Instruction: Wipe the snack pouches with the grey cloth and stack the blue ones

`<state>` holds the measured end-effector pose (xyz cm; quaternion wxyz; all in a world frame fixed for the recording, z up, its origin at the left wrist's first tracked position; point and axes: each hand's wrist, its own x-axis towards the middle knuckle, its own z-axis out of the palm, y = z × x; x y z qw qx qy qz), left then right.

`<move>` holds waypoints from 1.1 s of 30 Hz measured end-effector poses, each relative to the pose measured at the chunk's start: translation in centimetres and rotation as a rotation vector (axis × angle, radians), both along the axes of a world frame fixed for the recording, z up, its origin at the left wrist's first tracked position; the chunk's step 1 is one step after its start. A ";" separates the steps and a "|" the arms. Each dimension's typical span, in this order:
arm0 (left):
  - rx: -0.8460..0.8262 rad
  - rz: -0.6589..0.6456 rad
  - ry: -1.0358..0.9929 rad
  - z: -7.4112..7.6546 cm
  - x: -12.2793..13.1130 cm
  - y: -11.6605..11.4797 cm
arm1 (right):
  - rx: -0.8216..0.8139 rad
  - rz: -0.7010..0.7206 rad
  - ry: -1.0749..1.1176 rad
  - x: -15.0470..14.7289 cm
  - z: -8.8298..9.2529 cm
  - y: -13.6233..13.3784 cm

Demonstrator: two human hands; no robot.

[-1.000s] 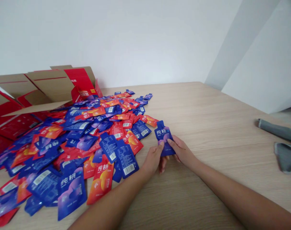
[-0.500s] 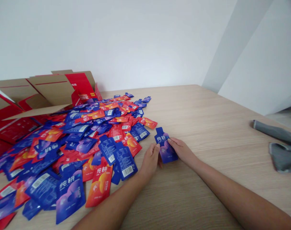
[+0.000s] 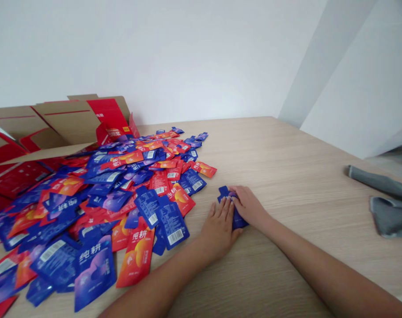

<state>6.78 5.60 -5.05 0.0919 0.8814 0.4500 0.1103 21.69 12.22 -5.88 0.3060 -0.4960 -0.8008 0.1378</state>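
A blue and purple pouch (image 3: 240,219) lies on the wooden table (image 3: 287,176), mostly covered by both hands. My left hand (image 3: 218,226) rests flat over its left part, fingers stretched out and nearly touching my right hand. From the right, my right hand (image 3: 249,205) lies on the pouch with its fingers curved over the upper part; whether they grip it is hidden. The pouch's notched blue top (image 3: 223,192) sticks out beyond the fingertips. To the left spreads a large pile of blue and red pouches (image 3: 148,203).
An open red cardboard box (image 3: 111,112) with brown flaps stands at the back left, behind the pile. Grey cloth (image 3: 391,216) lies at the right edge of the table. A white wall (image 3: 187,57) rises behind the table.
My left hand has turned from holding the pouch's edge to lying flat across it. My right hand has moved slightly over the pouch, which now lies lower and is more covered.
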 end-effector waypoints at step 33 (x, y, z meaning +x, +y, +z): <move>-0.745 0.415 -1.377 1.3 -1.7 2.7 | -0.879 0.158 1.011 -1.8 2.7 -2.2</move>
